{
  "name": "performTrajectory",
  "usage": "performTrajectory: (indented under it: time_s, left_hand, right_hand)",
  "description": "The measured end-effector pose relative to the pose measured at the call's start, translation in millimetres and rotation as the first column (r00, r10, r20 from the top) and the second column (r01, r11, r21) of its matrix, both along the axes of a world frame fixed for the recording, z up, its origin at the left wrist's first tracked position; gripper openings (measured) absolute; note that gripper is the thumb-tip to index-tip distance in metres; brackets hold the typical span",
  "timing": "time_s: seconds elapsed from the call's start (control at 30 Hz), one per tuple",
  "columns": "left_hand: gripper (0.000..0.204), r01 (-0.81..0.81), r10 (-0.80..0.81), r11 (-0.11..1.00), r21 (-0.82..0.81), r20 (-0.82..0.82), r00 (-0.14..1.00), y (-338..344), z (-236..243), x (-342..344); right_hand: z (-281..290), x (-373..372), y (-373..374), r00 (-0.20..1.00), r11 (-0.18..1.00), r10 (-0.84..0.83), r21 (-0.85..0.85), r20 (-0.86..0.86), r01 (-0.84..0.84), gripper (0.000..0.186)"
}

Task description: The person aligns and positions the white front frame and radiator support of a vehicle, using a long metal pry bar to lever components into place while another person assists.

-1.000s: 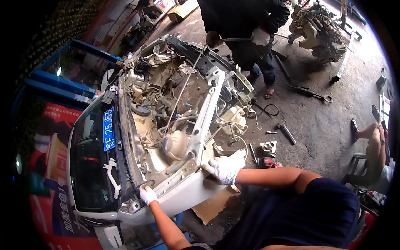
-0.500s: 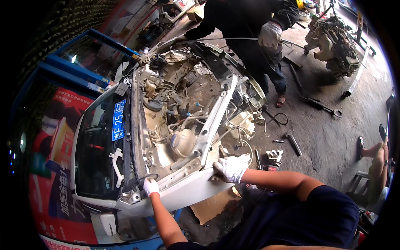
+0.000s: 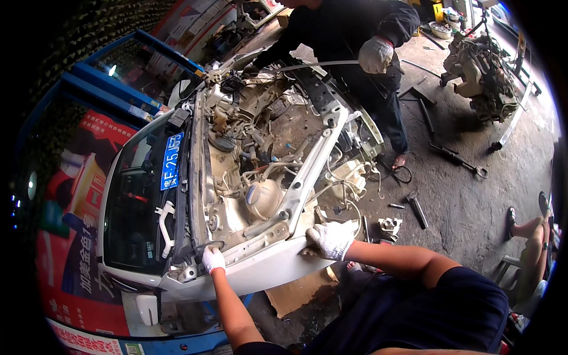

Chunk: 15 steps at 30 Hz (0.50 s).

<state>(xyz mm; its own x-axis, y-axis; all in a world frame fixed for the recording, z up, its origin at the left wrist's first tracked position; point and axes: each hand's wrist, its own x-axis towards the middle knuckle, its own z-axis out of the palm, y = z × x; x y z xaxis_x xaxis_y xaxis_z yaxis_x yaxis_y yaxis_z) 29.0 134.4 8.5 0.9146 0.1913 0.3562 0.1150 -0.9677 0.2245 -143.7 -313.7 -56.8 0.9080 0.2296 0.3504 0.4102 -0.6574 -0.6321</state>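
Note:
A white car fender (image 3: 263, 273) lies along the near side of an opened engine bay (image 3: 284, 133). My left hand (image 3: 213, 259), in a white knit glove, closes on the fender's upper edge close to the windshield; its fingertips are partly hidden. At the fender's front end, my right hand (image 3: 331, 240), gloved alike, grips with bent fingers over the edge. Between the hands runs the bay's metal side rail (image 3: 260, 241). Just beyond it sits a round whitish reservoir (image 3: 263, 198).
Across the bay, a co-worker in dark clothes (image 3: 349, 35) holds a long thin strip (image 3: 322, 63) in a gloved hand (image 3: 376, 54). An engine (image 3: 482, 77) hangs at the far right. Tools and a jack handle (image 3: 455, 157) lie on the floor, with cardboard (image 3: 299, 293) below the fender.
The view has shifted slightly. Both my hands keep their places on the fender. The co-worker's gloved hand has shifted a little, still with the strip.

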Motion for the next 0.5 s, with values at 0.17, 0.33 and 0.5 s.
performTrajectory:
  time_s: [0.17, 0.33, 0.5]
  left_hand:
    - [0.019, 0.007, -0.007, 0.999, 0.036, -0.003, 1.0, -14.4, 5.4, -2.9]
    - [0.018, -0.009, 0.009, 1.0, -0.008, 0.0, 1.0, -14.5, 6.9, -3.4]
    - [0.017, -0.018, 0.018, 1.0, -0.01, -0.002, 1.0, -11.7, 6.1, -2.7]
  right_hand:
    - [1.7, -0.8, -1.8, 1.0, 1.0, -0.011, -0.003, -0.018, 0.011, 0.047]
    - [3.4, -0.4, -2.8, 1.0, 1.0, 0.007, 0.005, -0.018, -0.007, 0.047]
    - [-0.9, 0.6, -0.5, 1.0, 1.0, 0.002, -0.02, -0.023, -0.003, 0.048]
